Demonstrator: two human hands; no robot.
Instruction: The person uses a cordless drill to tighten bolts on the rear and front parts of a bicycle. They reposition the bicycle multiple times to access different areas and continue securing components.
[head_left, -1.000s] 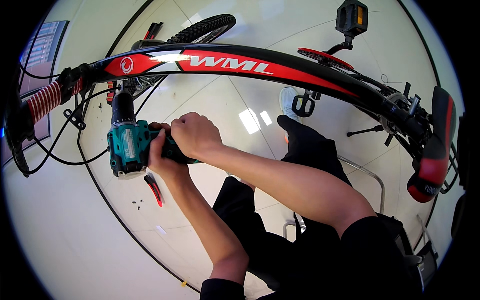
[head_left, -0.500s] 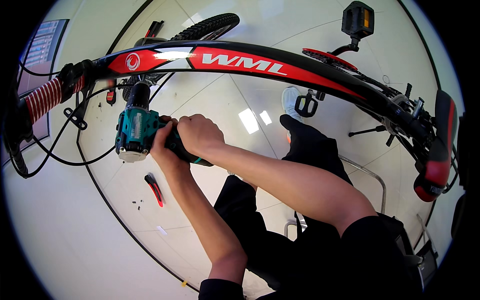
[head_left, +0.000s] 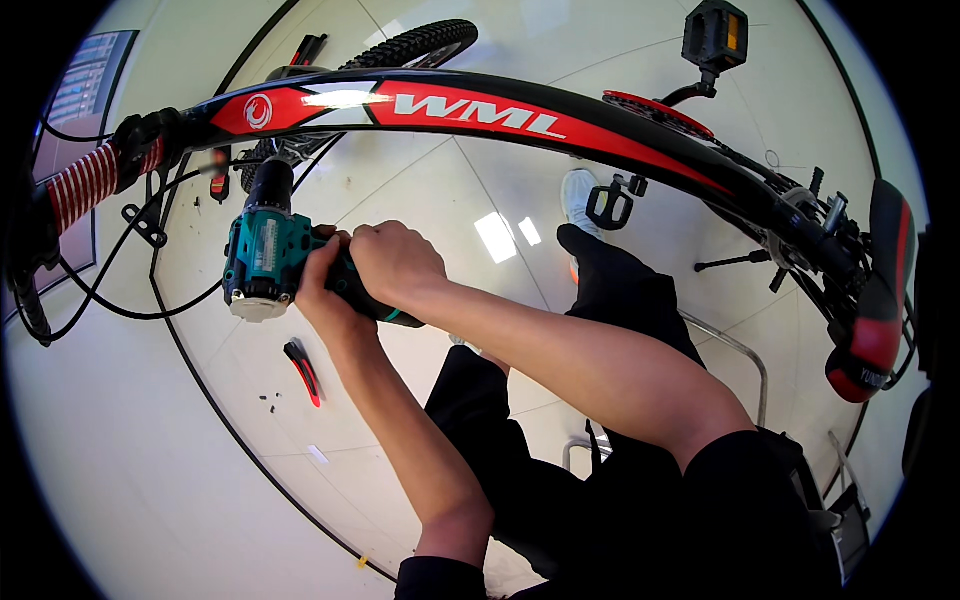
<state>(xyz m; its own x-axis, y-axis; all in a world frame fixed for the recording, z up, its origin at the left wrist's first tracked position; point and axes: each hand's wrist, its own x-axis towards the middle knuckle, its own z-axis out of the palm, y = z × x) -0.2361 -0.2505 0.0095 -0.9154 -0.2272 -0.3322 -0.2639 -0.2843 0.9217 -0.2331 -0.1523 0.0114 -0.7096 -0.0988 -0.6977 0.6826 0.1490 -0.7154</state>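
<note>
A teal and black cordless drill (head_left: 268, 250) is held beneath the red and black bicycle frame (head_left: 480, 110). Its black chuck points away from me, toward the front wheel's middle, where the tip is hard to make out. My left hand (head_left: 325, 285) grips the drill's handle close to the body. Just right of it, my right hand (head_left: 398, 262) is closed round the same handle, nearer its base. Black cables (head_left: 120, 315) loop from the handlebar on the left, near the drill.
A knobby front tyre (head_left: 425, 42) lies beyond the frame. On the tiled floor are a red and black hand tool (head_left: 302, 372) and small dark bits (head_left: 268, 403). Pedals (head_left: 610, 205), a saddle (head_left: 880, 300) and a kickstand (head_left: 735, 261) stand to the right.
The bicycle frame, the drill and the floor things sit slightly higher and further left in the picture. Both hands keep their hold on the drill.
</note>
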